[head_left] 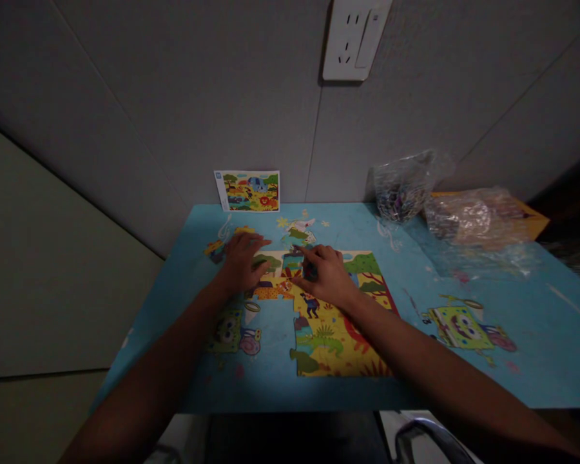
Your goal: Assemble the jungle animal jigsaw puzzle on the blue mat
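A partly assembled jigsaw puzzle with a colourful animal scene lies on the table, its lower left portion absent. My left hand rests at its upper left edge, thumb and index finger apart beside the tree and leopard pieces. Over the upper middle of the puzzle is my right hand, index finger and thumb spread, fingertips at the pieces there. I see nothing held in either hand, though the right palm hides part of the puzzle. Loose puzzle pieces lie just left of my left hand.
A reference picture card leans against the wall at the back. Clear plastic bags and an orange-yellow tray or box sit at the right. The blue table has printed cartoon figures. A socket panel is on the wall.
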The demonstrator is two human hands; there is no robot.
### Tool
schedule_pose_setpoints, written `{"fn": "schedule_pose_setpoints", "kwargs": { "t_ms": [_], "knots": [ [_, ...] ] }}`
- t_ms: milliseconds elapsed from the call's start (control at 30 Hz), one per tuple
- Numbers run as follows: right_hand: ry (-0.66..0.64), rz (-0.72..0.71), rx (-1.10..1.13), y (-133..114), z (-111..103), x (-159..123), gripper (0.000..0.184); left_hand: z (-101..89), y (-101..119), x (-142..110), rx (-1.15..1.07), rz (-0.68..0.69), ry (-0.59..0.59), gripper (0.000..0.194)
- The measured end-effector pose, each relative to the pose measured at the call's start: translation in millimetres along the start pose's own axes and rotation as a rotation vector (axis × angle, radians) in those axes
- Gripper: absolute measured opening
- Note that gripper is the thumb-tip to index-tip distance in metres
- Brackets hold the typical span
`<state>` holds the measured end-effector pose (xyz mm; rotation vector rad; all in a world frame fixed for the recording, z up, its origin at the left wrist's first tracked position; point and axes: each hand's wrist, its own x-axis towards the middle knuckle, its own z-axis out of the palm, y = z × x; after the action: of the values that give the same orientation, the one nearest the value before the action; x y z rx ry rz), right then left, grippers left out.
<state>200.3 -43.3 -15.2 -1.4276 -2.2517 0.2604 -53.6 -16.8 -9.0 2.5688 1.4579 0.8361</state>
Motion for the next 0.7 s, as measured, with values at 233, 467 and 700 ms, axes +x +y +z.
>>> {"fn": "schedule_pose_setpoints", "kwargs": {
  "t_ms": [233,467,700],
  "knots": [
    [0.017,-0.001,-0.010,-2.3,-1.2,-0.5,0.065,-19.4,-12.0,-0.9,0.348,-0.616,0.112,0.061],
    [0.003,0.002,0.013,-2.1,-1.7,-1.7,0.066,-20.5,-32.6,-3.7,0.353,-0.663,-0.145,0.050],
    [0.112,0.103,0.001,10.2,4.5,1.2,0.045,-9.8,-40.5,-0.8,0.284,-0.590,-0.066,0.054]
  ]
}}
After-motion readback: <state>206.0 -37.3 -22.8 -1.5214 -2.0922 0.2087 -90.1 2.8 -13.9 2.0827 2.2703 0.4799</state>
